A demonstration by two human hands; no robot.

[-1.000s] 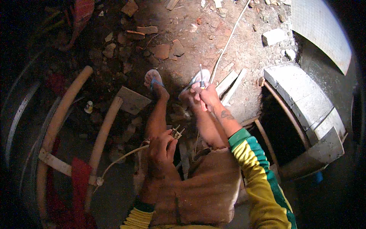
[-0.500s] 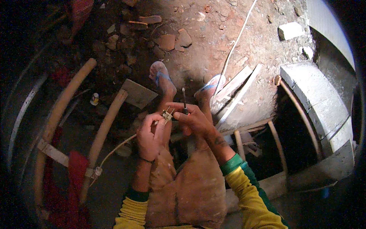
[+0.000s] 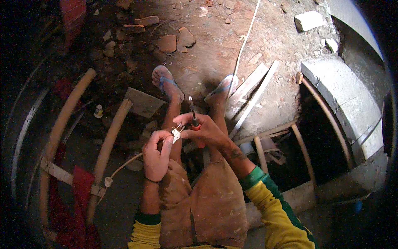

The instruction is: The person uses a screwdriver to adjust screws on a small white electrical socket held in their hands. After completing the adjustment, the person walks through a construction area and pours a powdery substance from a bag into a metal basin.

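The left hand (image 3: 156,151) sits just left of centre, fingers curled shut around a small pale fitting (image 3: 177,133) that pokes out of the fist at 1 o'clock; a pale cable (image 3: 124,165) runs from under this hand toward 8 o'clock, down to the curved wooden poles (image 3: 108,143). The right hand (image 3: 207,132) is just to the right, touching or nearly touching the fitting with its fingertips, and is closed around the red handle of a screwdriver (image 3: 192,113) whose dark shaft points up toward 12 o'clock. Whether the tool's tip meets the fitting cannot be told, as the fingers cover that spot. Both hands hang above the person's knees, which are covered by brown, dusty shorts (image 3: 207,203), and yellow sleeves with green cuffs (image 3: 253,178) enter from 6 o'clock. Beyond the hands, at 12 o'clock, two feet in blue-strapped sandals (image 3: 166,83) rest on reddish dirt strewn with broken bricks (image 3: 168,42). A thin white cord (image 3: 244,41) runs from the right foot up to the top edge. Pale wooden slats (image 3: 253,93) lie at 2 o'clock, and a curved grey concrete kerb (image 3: 344,99) around a dark pit sits at 3 o'clock. A flat grey tile (image 3: 143,103) lies at 10 o'clock.
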